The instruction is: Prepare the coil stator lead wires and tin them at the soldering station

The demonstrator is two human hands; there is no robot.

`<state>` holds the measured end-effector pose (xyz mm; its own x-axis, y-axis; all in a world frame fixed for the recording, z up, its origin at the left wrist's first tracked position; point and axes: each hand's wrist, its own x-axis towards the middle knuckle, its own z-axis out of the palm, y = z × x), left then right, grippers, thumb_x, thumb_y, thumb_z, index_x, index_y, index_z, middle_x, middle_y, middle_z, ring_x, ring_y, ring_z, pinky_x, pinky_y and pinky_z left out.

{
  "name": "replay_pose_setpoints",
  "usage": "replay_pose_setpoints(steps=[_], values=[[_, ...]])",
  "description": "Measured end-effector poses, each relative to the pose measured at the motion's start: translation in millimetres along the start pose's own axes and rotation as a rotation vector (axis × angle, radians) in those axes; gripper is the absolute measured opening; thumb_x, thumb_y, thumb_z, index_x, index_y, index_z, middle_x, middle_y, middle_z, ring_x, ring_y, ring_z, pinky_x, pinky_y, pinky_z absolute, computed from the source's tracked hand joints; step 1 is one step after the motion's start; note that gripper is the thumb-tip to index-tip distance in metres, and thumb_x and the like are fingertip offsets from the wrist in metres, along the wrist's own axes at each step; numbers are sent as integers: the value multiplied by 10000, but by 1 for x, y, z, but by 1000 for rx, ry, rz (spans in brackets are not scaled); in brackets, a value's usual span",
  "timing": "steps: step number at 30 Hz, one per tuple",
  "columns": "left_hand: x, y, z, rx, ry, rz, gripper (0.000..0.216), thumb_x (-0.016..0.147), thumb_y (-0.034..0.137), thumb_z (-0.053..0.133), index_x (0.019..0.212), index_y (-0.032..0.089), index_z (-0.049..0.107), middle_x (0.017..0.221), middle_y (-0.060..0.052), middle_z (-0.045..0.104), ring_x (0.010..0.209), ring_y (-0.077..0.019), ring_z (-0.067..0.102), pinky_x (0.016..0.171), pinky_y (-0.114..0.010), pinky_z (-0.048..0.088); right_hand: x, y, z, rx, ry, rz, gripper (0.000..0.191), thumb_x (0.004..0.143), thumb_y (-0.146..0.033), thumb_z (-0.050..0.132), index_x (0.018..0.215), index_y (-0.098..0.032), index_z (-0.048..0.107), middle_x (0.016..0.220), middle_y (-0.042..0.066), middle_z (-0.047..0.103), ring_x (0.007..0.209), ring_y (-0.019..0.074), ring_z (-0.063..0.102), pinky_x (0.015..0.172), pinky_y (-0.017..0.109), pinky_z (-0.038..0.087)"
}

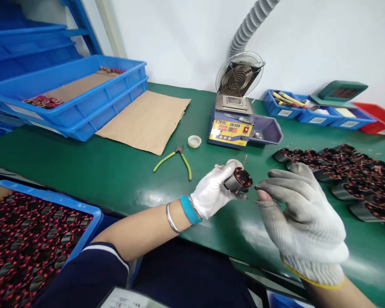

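Note:
My left hand (pixel 213 190), in a white glove, grips a small cylindrical motor stator (pixel 239 180) with copper windings, held above the green table (pixel 115 171). My right hand (pixel 303 220), in a worn grey glove with bare fingertips, sits just right of the stator. Its thumb and forefinger pinch a thin wire lead sticking out of the stator's side. A second lead points up from the stator's top.
Several more stators (pixel 346 171) lie at the right. A blue crate of stators (pixel 25 239) sits at lower left, stacked blue crates (pixel 83 92) at upper left. Green-handled cutters (pixel 178 158), a white cap (pixel 194 141), cardboard (pixel 146 119), a solder pot (pixel 232 126) and fan (pixel 238 79) stand behind.

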<state>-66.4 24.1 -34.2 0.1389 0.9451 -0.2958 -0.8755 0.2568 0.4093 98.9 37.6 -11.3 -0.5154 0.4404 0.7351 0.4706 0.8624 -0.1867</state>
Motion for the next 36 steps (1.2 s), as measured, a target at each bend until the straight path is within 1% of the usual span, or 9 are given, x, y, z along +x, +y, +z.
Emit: replay_pose_setpoints(steps=[5,11,15,18,20,24,27,31,36], values=[[3,23,1,-70,-89,-82,340,892,209,486,567,160,572,766,-93,712,732,-188,696,724,-321,560,20,-7,-5,179,-3,193,115,887,-167,631,839,-271,640,924,2,720,995,223,711,1091,487,503],[2,11,0,464,-261,-599,635,1030,481,270,683,129,669,568,-93,653,400,-167,545,459,-291,447,42,-2,-16,67,-230,-129,92,902,-238,584,822,-259,625,893,26,731,1021,257,704,1014,518,528],[4,12,1,122,-95,-151,298,918,240,591,636,148,620,594,-25,633,539,-129,622,601,-239,505,55,-2,-28,-68,-267,-318,45,870,-239,593,840,-272,583,761,3,688,963,270,693,1043,555,454],[14,16,-4,-43,114,95,471,936,357,582,516,187,450,548,7,571,525,-97,578,616,-219,492,69,-9,-35,-122,-273,-395,30,872,-261,584,858,-276,562,745,10,675,991,284,681,1091,556,393],[20,14,-10,40,80,-51,539,972,489,480,527,187,475,533,-22,574,490,-117,554,547,-236,461,74,-12,-37,-114,-284,-433,20,883,-259,563,874,-277,561,773,22,680,1027,273,669,1113,516,384],[20,6,-21,389,-376,-509,666,934,709,359,779,142,670,618,-71,654,463,-147,563,478,-249,428,70,-7,-37,-127,-306,-436,10,890,-268,567,895,-277,568,788,20,676,1029,265,662,1163,505,342],[15,14,-22,319,-526,-446,649,892,743,405,941,158,682,722,-80,697,569,-212,664,517,-291,488,63,1,-40,-166,-294,-390,15,911,-275,574,900,-268,566,793,20,676,1029,271,671,1147,540,373],[12,27,-17,-1,-423,-232,774,898,801,228,977,162,657,949,-110,724,840,-277,720,665,-429,591,62,8,-38,-143,-230,-359,55,922,-248,590,885,-251,549,778,21,673,1019,278,682,1021,556,485],[15,10,-17,304,-455,-455,623,966,657,309,954,144,662,753,-99,716,501,-191,648,429,-266,465,58,14,-22,-31,-244,-264,99,919,-255,570,824,-238,591,864,58,703,1023,291,684,888,545,544]])
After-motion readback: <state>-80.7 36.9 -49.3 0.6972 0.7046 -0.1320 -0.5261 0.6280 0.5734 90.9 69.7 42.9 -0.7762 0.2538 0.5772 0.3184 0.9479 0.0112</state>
